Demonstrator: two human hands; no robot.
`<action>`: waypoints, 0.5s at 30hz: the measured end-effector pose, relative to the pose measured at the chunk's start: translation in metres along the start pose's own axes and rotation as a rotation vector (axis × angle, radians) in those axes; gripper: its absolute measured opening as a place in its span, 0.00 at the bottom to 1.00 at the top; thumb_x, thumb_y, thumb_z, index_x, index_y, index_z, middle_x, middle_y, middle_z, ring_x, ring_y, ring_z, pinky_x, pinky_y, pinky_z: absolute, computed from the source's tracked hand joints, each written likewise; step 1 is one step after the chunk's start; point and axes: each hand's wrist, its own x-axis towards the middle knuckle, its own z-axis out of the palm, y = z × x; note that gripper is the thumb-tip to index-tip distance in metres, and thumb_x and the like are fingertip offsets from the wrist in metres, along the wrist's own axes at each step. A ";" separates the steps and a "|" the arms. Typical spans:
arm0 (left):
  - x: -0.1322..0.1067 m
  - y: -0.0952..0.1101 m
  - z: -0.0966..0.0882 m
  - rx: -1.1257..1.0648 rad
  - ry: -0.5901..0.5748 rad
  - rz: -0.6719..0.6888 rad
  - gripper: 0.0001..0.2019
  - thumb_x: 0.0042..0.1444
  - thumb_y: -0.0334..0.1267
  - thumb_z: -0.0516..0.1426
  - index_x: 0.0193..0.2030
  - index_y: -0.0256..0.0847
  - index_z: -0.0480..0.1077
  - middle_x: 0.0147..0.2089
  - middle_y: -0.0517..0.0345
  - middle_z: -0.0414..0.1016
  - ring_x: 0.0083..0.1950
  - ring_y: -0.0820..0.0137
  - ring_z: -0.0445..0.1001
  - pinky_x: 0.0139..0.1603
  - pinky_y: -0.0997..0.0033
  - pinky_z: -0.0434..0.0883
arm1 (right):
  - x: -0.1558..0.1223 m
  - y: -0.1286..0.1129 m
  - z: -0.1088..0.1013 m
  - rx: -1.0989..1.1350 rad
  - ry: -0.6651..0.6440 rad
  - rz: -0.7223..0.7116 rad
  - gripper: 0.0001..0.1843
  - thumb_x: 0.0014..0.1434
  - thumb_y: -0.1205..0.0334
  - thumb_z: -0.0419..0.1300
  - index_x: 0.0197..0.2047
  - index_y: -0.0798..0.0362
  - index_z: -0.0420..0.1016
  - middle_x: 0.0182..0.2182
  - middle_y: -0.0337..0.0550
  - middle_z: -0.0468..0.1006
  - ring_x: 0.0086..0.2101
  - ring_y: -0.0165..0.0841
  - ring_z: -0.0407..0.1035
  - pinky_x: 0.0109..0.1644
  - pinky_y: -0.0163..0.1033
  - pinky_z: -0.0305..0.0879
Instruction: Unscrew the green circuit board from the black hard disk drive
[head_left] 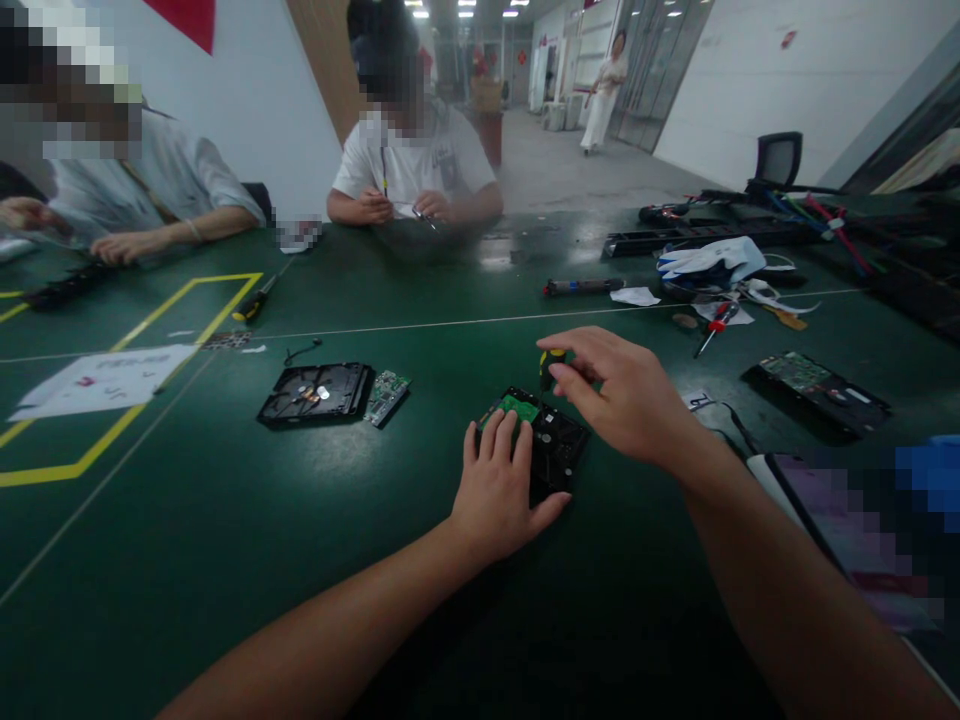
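Desk (300, 540), dark green, spanning the scene from foreground to far side. Across it, two seated co-workers: one in a white T-shirt (446, 160) opposite, one in a pale shirt (169, 170) at far left. On the left part of the desk, a yellow tape outline (112, 438), partly covered by a white printed sheet (97, 385). Toward the right rear, bundled white-and-blue gloves (712, 262). At centre, left hand (499, 490), palm down, grip spread with fingers and thumb apart, laid over a black hard drive (559, 455) flat on the desk, with a green patch visible beyond the fingertips. Just above the drive's right side, right hand (622, 385), grip closed with thumb and fingers around an upright screwdriver handle (552, 370), yellow and black; tip too small to tell whether touching. To the left, a second drive (311, 392), with a small green circuit board (388, 398) just beside it. To the right, a third drive (821, 390), near a red-handled screwdriver (718, 325). Farther left, another yellow-and-black screwdriver (253, 303), lying near the tape.
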 end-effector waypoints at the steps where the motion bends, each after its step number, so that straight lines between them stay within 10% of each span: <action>1: 0.000 0.000 0.000 -0.001 -0.002 0.000 0.45 0.62 0.67 0.56 0.74 0.32 0.59 0.76 0.31 0.58 0.78 0.40 0.53 0.77 0.30 0.48 | 0.000 -0.001 0.000 0.017 0.002 0.007 0.13 0.71 0.64 0.59 0.55 0.50 0.79 0.51 0.49 0.81 0.50 0.41 0.76 0.55 0.46 0.69; 8: 0.001 0.001 0.000 -0.010 0.010 -0.001 0.45 0.62 0.67 0.57 0.74 0.32 0.60 0.75 0.31 0.59 0.78 0.39 0.54 0.77 0.29 0.48 | 0.000 -0.003 -0.001 0.081 -0.032 0.071 0.14 0.72 0.66 0.54 0.53 0.53 0.79 0.42 0.43 0.81 0.29 0.30 0.74 0.43 0.41 0.69; 15: 0.000 0.001 -0.001 -0.016 0.025 0.001 0.45 0.61 0.66 0.58 0.74 0.32 0.60 0.75 0.31 0.60 0.77 0.39 0.54 0.77 0.30 0.49 | 0.000 -0.006 0.000 0.096 -0.070 0.094 0.15 0.72 0.68 0.51 0.55 0.55 0.76 0.38 0.43 0.80 0.33 0.33 0.74 0.46 0.42 0.68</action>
